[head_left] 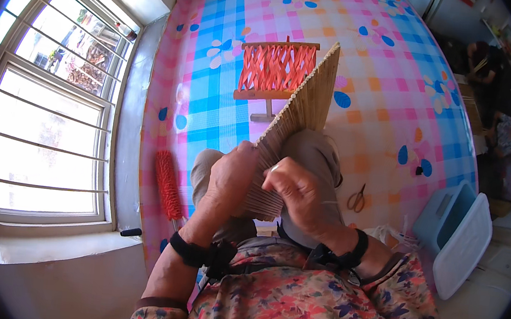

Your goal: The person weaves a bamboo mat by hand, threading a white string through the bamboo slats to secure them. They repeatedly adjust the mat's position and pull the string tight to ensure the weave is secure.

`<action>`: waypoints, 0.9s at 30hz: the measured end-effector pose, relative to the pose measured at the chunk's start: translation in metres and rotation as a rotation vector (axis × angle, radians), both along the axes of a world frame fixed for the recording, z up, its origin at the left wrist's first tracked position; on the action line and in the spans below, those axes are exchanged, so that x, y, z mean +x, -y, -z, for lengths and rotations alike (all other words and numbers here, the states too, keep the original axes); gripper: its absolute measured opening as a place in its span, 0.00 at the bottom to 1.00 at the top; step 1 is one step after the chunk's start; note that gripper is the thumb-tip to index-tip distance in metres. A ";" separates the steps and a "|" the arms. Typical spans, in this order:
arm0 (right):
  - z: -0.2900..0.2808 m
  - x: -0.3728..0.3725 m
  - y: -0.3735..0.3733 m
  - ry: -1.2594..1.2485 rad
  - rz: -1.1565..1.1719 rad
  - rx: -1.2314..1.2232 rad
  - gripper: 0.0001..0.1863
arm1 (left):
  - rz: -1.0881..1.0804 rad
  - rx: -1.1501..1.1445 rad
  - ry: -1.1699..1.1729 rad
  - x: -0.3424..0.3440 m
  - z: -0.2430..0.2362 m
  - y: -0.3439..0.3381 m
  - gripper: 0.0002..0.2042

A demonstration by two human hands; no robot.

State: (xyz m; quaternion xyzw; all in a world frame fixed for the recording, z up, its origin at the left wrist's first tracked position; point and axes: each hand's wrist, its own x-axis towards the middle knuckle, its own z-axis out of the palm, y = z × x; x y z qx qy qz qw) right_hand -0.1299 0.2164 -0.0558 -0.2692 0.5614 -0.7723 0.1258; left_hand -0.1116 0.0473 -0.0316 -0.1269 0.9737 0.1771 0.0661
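Note:
A stiff mat of thin straw-coloured strips, laid side by side with a knobbly bound edge, slants up across my lap between my knees. My left hand is closed round its left edge, near the lower half. Just right of that, my right hand is curled against the mat's face, thumb and fingers pressed together. A pale thread-like line shows beside the right hand; what the fingers pinch is too small to make out. A ring is on one right finger.
Beyond my knees stands a wooden frame wound with orange-red strips. Scissors lie on the checked floral sheet at right. A red bristly brush lies at left. A blue bin with a white lid stands far right, near another person.

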 end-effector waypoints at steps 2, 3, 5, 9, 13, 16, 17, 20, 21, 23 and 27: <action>0.001 -0.009 -0.014 0.051 0.050 -0.005 0.13 | -0.028 0.106 -0.014 0.002 0.000 0.005 0.15; -0.001 -0.013 -0.024 0.000 0.081 0.054 0.12 | -0.031 0.151 -0.025 0.004 -0.001 0.006 0.16; -0.007 -0.020 -0.048 -0.079 0.129 0.182 0.12 | -0.009 0.110 -0.038 0.013 -0.004 0.010 0.15; -0.030 -0.006 -0.108 0.243 -0.165 0.412 0.07 | 0.123 -0.089 -0.332 0.037 -0.018 0.001 0.15; -0.036 0.023 -0.103 -0.134 -0.242 0.513 0.07 | 0.640 0.059 -0.566 0.054 -0.035 -0.027 0.19; -0.035 0.031 -0.093 -0.192 -0.288 0.417 0.07 | 0.787 0.369 -0.316 0.062 -0.039 -0.042 0.14; -0.035 0.030 -0.094 -0.183 -0.289 0.446 0.07 | 0.813 0.325 -0.256 0.064 -0.040 -0.040 0.13; -0.034 0.022 -0.114 -0.149 -0.305 0.541 0.06 | 0.823 0.331 -0.268 0.068 -0.035 -0.027 0.10; -0.033 0.019 -0.123 -0.140 -0.300 0.561 0.05 | 0.797 0.318 -0.306 0.070 -0.033 -0.022 0.10; -0.030 0.015 -0.143 -0.102 -0.234 0.614 0.05 | 0.732 0.303 -0.339 0.076 -0.028 -0.009 0.09; -0.024 0.002 -0.182 0.025 -0.062 0.692 0.04 | 0.677 0.220 -0.334 0.084 -0.017 0.008 0.10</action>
